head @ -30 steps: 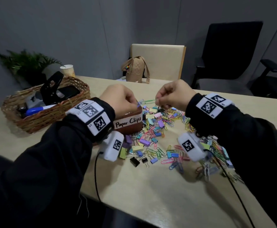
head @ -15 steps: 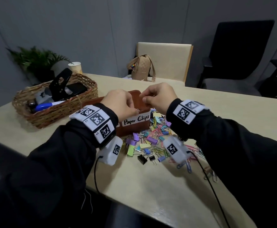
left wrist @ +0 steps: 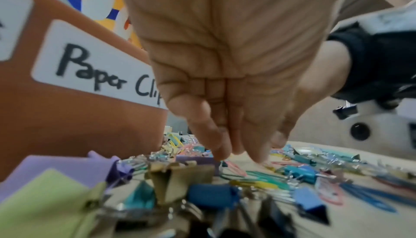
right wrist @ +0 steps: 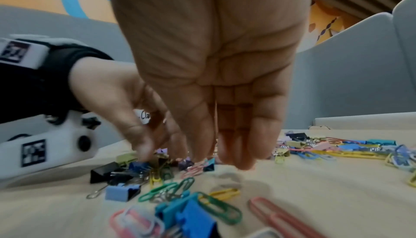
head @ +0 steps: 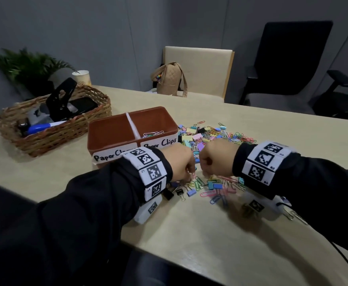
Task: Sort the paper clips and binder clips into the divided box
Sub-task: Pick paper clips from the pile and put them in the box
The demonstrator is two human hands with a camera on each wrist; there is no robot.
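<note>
The brown divided box [head: 111, 133] stands left of a pile of coloured paper clips and binder clips [head: 212, 135]. Several paper clips [head: 153, 134] lie in its right compartment, and the left one looks bare. Both hands are lowered side by side on the near part of the pile [head: 210, 186]. My left hand [left wrist: 241, 156] points its straight fingers down, and a fingertip [left wrist: 221, 154] touches a pink paper clip [left wrist: 234, 166]. My right hand [right wrist: 234, 160] hangs with straight fingers just above the table and holds nothing. Blue and black binder clips [right wrist: 121, 193] lie in front of it.
A wicker basket [head: 53, 129] with a black hole punch and a blue marker stands left of the box. A paper cup [head: 82, 78] and a plant are behind it. Beyond the table are a tan bag [head: 169, 79] on a beige chair and a black office chair [head: 293, 65].
Both hands held a green clip over the pile, carried it over the box's right compartment, then came back down to the near pile holding nothing.
</note>
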